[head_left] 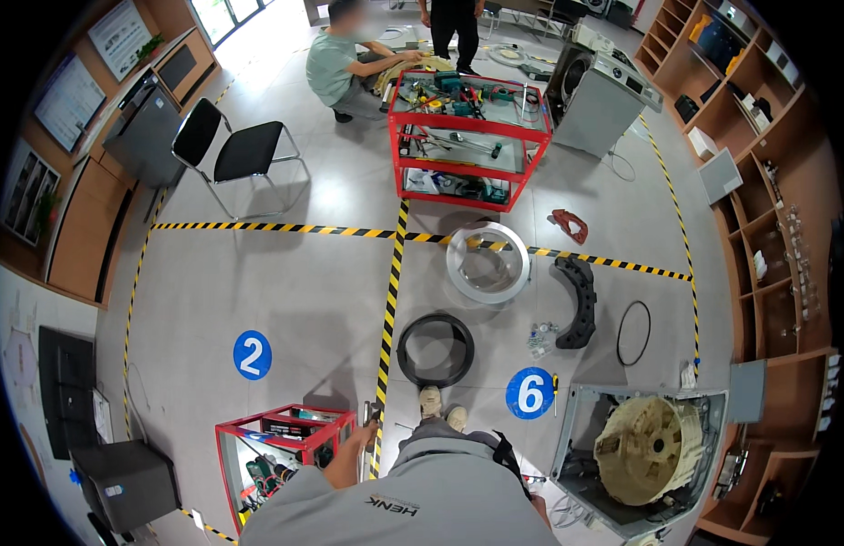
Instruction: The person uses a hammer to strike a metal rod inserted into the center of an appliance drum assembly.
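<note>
My left hand (369, 431) is at the silver push handle (361, 466) of a small red tool cart (223, 446), its fingers closed around the bar as far as I can see. Power tools and boxes fill the cart's shelves. On my right side, only a bit of my right arm (538, 506) shows past my grey shirt; that hand's fingers are hidden. Beside it lies an opened washing machine cabinet (568, 437) with a cream-coloured tub (645, 450) inside. A black rubber ring (403, 353) lies on the floor just ahead of my shoes.
Ahead lie a round door ring (458, 278), a black curved counterweight (581, 305), a thin black hoop (621, 337), a reddish-brown part (569, 226) and a yellow screwdriver (556, 383). Farther off stand another red cart (467, 129), a chair (246, 153), a washing machine (590, 114), a crouching person (331, 68) and a standing person.
</note>
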`<state>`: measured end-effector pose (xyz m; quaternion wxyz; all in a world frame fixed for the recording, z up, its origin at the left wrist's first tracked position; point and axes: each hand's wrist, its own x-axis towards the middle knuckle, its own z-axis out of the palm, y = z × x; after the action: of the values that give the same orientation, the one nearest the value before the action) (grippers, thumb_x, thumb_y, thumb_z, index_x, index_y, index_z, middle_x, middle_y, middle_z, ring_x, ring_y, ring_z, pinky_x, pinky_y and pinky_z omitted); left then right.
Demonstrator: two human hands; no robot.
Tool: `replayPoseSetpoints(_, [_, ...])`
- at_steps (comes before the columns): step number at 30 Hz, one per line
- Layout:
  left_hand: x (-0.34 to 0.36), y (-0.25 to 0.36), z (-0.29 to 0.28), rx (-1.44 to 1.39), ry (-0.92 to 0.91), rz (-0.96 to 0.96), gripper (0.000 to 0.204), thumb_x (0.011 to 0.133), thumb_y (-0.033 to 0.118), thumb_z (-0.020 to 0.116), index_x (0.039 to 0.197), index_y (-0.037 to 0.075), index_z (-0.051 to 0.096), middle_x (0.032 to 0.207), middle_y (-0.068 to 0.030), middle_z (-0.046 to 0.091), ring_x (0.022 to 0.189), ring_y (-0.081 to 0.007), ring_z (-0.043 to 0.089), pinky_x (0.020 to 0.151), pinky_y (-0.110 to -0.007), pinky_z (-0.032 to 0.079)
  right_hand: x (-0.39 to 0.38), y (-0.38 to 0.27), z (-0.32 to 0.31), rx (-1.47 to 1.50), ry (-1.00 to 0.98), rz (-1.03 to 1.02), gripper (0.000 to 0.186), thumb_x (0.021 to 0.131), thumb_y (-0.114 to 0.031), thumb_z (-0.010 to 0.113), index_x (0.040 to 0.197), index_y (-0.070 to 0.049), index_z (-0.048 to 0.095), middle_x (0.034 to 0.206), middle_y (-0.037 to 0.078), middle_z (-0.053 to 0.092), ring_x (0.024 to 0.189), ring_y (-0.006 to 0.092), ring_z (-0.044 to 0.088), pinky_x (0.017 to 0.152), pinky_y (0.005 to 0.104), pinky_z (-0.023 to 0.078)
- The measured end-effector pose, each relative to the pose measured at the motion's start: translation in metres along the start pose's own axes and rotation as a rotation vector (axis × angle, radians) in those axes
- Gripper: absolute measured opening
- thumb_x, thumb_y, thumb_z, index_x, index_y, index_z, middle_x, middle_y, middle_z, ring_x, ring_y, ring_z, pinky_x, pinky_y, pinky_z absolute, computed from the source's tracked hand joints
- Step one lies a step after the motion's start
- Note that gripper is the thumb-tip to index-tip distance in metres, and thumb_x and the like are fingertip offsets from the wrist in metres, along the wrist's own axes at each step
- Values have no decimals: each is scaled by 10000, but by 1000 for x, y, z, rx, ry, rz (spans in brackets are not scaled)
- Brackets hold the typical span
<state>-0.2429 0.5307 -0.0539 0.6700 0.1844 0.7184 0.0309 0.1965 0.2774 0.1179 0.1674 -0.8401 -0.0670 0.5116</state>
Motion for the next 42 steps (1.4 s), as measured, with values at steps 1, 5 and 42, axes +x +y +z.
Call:
replayPoseSetpoints(1, [-2, 2, 1, -4, 16, -1, 255, 841, 300, 615, 768, 56, 602, 567, 13, 476, 443, -106, 379, 420, -283, 292, -1, 1, 0, 0, 3, 0, 268, 848, -281, 567, 828, -19, 617, 572, 39, 498, 449, 166, 480, 359, 337, 426])
replayPoseSetpoints(5, [-12, 9, 5, 56, 72, 9, 250, 833, 298, 626, 733, 70, 598, 571, 18, 470, 447, -95, 363, 423, -292, 272, -5, 4, -5, 3, 12, -5, 268, 848, -279, 569, 827, -16, 616, 569, 40, 498, 441, 163, 474, 353, 332, 418])
replayPoseSetpoints(42, [-12, -2, -3, 51, 102, -8, 341, 805, 333, 635, 697, 11, 595, 565, -24, 477, 488, -127, 414, 467, -318, 314, -9, -21, -10, 52, 31, -80, 265, 853, -257, 575, 812, 3, 605, 548, 36, 478, 389, 139, 437, 318, 292, 374])
